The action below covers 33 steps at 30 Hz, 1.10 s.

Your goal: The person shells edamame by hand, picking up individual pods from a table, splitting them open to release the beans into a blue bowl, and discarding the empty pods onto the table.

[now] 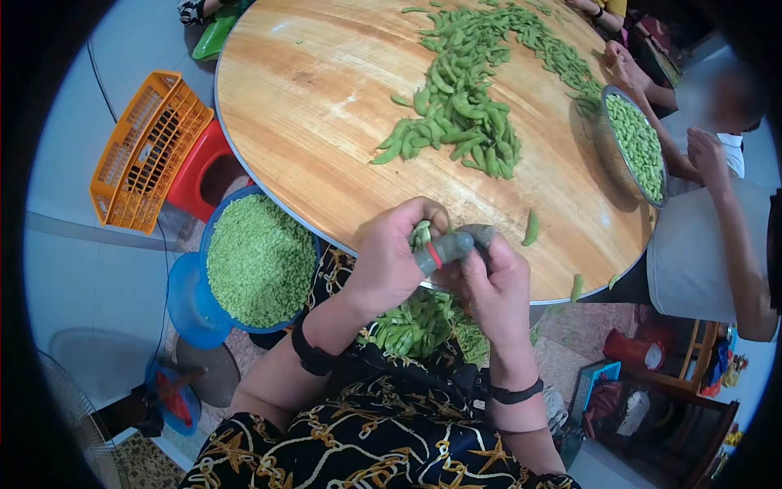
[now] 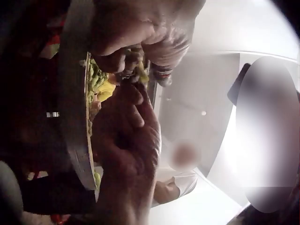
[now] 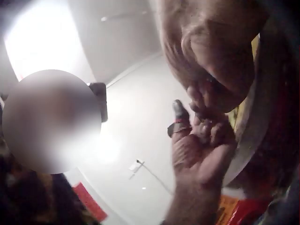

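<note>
At the table edge my left hand (image 1: 383, 261) holds a green edamame pod (image 1: 419, 235) in its curled fingers. Its thumb wears a grey finger cover (image 1: 448, 248) with a red band. My right hand (image 1: 501, 289) meets it, thumb and fingers curled in, with a dark cover on one finger. In the left wrist view the pod (image 2: 142, 72) lies between both hands, the right fingertips at its end. The right wrist view shows the left hand (image 3: 201, 154) palm side, under the right hand (image 3: 215, 51). Fingers hide much of the pod.
A long heap of pods (image 1: 464, 106) lies on the round wooden table (image 1: 301, 122). Shelled beans fill a metal bowl (image 1: 635, 147) on the right and a blue tub (image 1: 261, 261) at lower left. Loose husks (image 1: 415, 326) lie below my hands. Another person (image 1: 700, 236) sits at right.
</note>
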Each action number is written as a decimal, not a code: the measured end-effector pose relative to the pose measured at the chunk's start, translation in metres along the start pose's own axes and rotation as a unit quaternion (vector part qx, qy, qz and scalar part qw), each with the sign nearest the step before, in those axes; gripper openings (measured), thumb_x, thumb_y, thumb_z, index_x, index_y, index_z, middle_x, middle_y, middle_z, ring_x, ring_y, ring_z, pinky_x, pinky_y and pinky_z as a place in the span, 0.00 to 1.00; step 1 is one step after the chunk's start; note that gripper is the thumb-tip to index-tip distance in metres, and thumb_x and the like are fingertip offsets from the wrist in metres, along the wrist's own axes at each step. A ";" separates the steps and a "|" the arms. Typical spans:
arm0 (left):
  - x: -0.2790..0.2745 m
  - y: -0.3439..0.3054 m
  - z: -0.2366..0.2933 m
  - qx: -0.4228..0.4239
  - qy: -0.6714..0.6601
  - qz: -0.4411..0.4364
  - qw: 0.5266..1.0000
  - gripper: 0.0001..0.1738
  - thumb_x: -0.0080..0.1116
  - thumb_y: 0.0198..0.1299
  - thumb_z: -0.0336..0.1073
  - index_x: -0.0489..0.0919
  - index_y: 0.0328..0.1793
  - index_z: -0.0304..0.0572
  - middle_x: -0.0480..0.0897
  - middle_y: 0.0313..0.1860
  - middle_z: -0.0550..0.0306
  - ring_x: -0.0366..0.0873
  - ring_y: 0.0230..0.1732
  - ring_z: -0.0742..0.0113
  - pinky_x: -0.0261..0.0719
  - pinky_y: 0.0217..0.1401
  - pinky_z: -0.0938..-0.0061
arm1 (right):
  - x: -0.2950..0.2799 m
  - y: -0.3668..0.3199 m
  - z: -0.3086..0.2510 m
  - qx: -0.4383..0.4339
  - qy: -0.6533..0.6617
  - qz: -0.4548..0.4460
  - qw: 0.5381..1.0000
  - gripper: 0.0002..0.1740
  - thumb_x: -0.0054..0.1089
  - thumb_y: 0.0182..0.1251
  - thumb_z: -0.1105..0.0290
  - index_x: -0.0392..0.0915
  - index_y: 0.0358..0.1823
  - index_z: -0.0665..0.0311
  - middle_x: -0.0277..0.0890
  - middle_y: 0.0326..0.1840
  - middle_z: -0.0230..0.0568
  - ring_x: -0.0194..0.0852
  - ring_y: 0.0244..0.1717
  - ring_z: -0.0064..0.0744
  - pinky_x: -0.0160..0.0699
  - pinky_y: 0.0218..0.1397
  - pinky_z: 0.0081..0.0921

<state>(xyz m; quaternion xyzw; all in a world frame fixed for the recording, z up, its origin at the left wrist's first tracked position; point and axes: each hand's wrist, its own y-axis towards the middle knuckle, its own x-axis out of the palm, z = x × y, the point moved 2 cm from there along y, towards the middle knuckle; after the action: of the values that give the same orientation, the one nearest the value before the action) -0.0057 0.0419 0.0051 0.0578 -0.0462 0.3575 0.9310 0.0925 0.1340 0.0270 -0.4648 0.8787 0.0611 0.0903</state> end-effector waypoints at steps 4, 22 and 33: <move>0.000 0.004 0.009 0.026 0.072 0.008 0.997 0.06 0.56 0.57 0.25 0.74 0.40 0.36 0.77 0.34 0.63 0.72 0.33 0.80 0.73 0.34 0.82 | -0.006 0.012 0.011 0.163 0.381 -0.108 0.904 0.08 0.47 0.68 0.69 0.73 0.38 0.66 0.71 0.22 0.30 0.60 0.18 0.11 0.56 0.21 0.10; -0.007 -0.003 0.013 -0.090 0.077 -0.080 0.990 0.08 0.55 0.60 0.30 0.80 0.44 0.37 0.77 0.26 0.68 0.68 0.28 0.83 0.68 0.31 0.84 | -0.039 0.048 0.017 -0.064 -0.345 0.067 0.934 0.09 0.61 0.53 0.74 0.72 0.32 0.69 0.74 0.21 0.53 0.74 0.23 0.45 0.73 0.30 0.35; 0.004 -0.003 0.009 -0.061 -0.055 0.005 0.997 0.09 0.57 0.59 0.29 0.79 0.46 0.36 0.76 0.32 0.68 0.69 0.30 0.84 0.68 0.32 0.86 | -0.024 0.020 -0.013 -0.095 -0.130 0.002 0.987 0.06 0.61 0.54 0.78 0.76 0.33 0.71 0.76 0.25 0.37 0.70 0.26 0.18 0.71 0.30 0.20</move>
<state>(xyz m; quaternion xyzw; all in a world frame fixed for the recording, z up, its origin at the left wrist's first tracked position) -0.0016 0.0413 0.0144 0.0201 -0.1189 0.3549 0.9271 0.0880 0.1624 0.0457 -0.4571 0.8508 0.2044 0.1595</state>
